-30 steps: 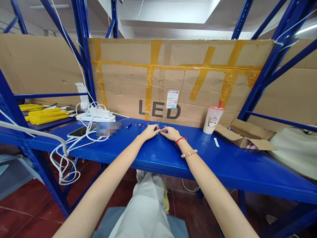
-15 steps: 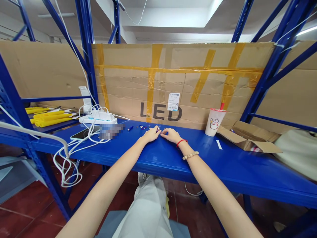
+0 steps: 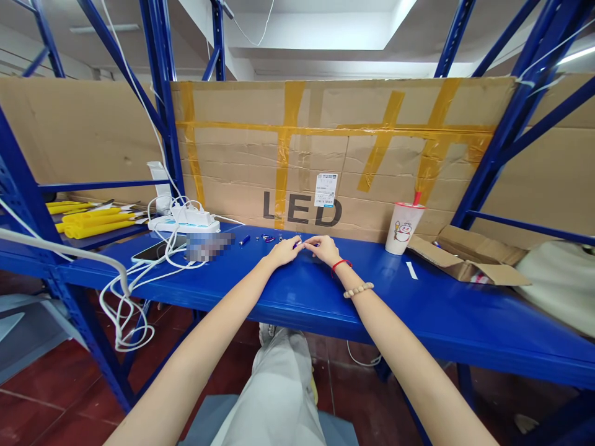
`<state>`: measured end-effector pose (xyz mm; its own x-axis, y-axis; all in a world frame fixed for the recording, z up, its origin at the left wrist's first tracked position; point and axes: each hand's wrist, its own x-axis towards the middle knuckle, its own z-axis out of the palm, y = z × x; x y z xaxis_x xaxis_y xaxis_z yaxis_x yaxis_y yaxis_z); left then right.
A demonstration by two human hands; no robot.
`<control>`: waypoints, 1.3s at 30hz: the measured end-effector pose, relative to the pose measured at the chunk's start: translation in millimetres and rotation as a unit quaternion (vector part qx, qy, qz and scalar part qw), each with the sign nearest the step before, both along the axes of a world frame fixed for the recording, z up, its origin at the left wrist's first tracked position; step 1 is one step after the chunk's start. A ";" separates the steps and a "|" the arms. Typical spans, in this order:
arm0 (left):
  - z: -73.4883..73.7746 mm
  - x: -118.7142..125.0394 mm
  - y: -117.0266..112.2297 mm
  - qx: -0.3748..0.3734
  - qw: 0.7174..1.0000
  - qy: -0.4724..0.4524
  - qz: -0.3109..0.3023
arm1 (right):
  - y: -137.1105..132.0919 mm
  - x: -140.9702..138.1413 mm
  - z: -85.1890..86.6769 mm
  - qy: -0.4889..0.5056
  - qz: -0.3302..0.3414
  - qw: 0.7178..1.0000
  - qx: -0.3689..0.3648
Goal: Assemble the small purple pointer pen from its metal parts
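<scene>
My left hand (image 3: 284,251) rests on the blue tabletop, fingers closed around a small, shiny purple-blue piece (image 3: 297,244) that is mostly hidden. My right hand (image 3: 325,249) meets it from the right, thumb and forefinger pinched together at the left fingertips. Whatever the right fingers hold is too small to make out. Just left of the hands lie several tiny parts, among them a shiny purple-blue one (image 3: 268,238). Farther left is a short dark blue cylinder (image 3: 244,240).
A white power strip (image 3: 183,224) with tangled white cables and a phone (image 3: 153,251) stands at the left. To the right are a paper cup (image 3: 403,229) with a red straw, a white paper strip (image 3: 411,271) and an open cardboard box (image 3: 465,254). A cardboard sheet (image 3: 232,167) backs the table.
My right fingers have shifted slightly up and left, so the fingertips of both hands now meet at the small piece. The left hand stays almost where it was.
</scene>
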<state>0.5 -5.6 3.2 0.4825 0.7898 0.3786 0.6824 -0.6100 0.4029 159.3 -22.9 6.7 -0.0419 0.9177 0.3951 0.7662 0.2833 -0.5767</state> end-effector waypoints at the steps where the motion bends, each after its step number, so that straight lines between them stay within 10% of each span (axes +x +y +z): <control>1: -0.8 -0.1 1.6 0.007 1.000 -0.002 -0.008 | 1.6 -0.6 -0.5 0.018 0.010 1.000 0.008; 23: -4.8 -1.2 6.3 0.020 0.997 -0.053 -0.050 | 10.4 -5.5 -2.3 0.222 0.085 0.971 0.037; 39: 0.2 -1.3 0.8 0.047 0.997 -0.039 -0.037 | -7.1 -4.8 10.6 0.311 0.071 0.945 -0.076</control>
<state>-0.8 -4.8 3.4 0.5038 0.7133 0.4872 0.6035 -0.6942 0.3923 154.4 -30.0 17.2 0.0273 0.9683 0.2481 0.2262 0.2358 -0.9451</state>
